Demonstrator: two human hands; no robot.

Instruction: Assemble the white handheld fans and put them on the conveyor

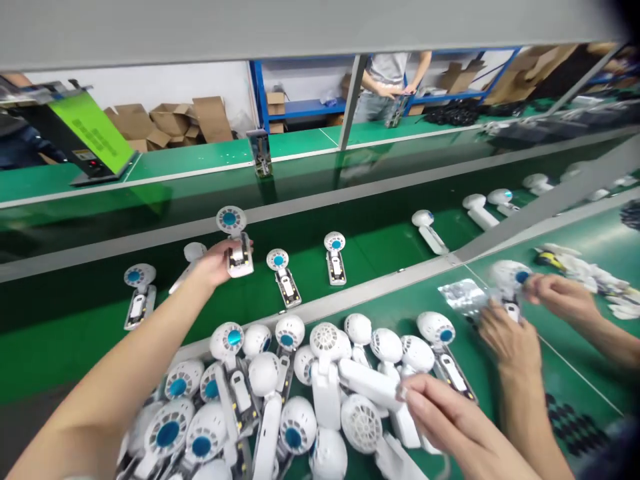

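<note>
My left hand point(216, 264) reaches over the green conveyor and holds a white fan unit point(240, 259) with a round head and a blue centre, its open back showing. Below, my right hand point(435, 407) pinches the end of a white fan handle point(373, 385) at the right side of a pile. Many white fans point(293, 427) with round vented heads are heaped along the near table edge. More open-backed fans lie on the belt, one point(284, 280) right of my left hand, another point(335, 260) farther right.
At the right, another person's hands point(510, 340) work on a fan beside a clear plastic bag point(463, 296). Black pads point(575, 423) and gloves point(590, 273) lie on that table. Metal posts point(353, 100) stand across the line. A green device point(93, 133) stands at the back left.
</note>
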